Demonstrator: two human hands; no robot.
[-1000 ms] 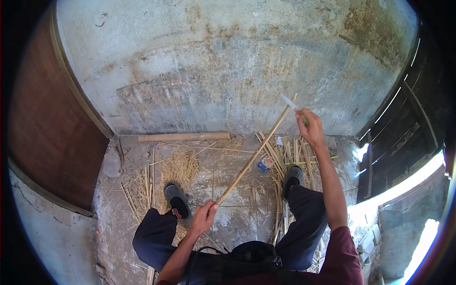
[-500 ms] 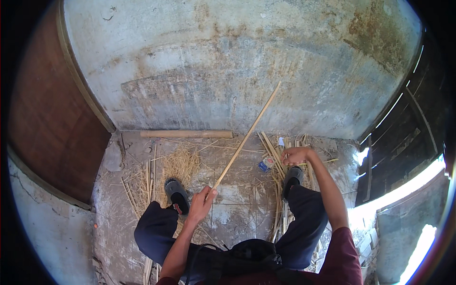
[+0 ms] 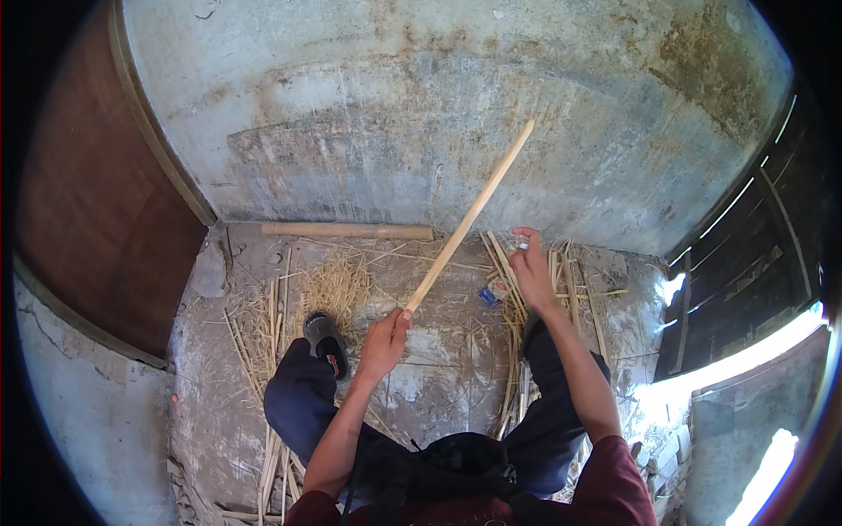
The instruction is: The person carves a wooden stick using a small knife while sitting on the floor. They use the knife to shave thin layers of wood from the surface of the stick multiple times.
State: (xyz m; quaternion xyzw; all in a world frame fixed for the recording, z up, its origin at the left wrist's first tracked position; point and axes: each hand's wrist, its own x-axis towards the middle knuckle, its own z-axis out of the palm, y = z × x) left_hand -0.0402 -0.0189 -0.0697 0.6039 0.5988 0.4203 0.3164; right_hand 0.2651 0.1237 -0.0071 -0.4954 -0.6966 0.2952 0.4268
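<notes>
My left hand (image 3: 383, 344) is closed round the lower end of a long, pale bamboo strip (image 3: 471, 216). From there the strip slants up and to the right, and its far tip is cut to an angle. To the right of the strip is my right hand (image 3: 532, 273), apart from it, with thumb and index finger spread. A small white scrap (image 3: 519, 246) shows in the gap between these fingers; it looks to be lying on the floor behind them. The other fingers of that hand are partly hidden.
A bamboo pole (image 3: 346, 231) lies along the foot of the stained wall (image 3: 368, 167). Fine shavings (image 3: 338, 282) are heaped at the left, and several split strips (image 3: 511, 351) lie by my right foot. A blue packet (image 3: 488, 298) is near them. A brown door panel (image 3: 96, 193) stands at left.
The strip has turned so its broader face shows, and my left hand has moved slightly up and right. My right hand has swung its fingers upward, with thumb and index finger parted.
</notes>
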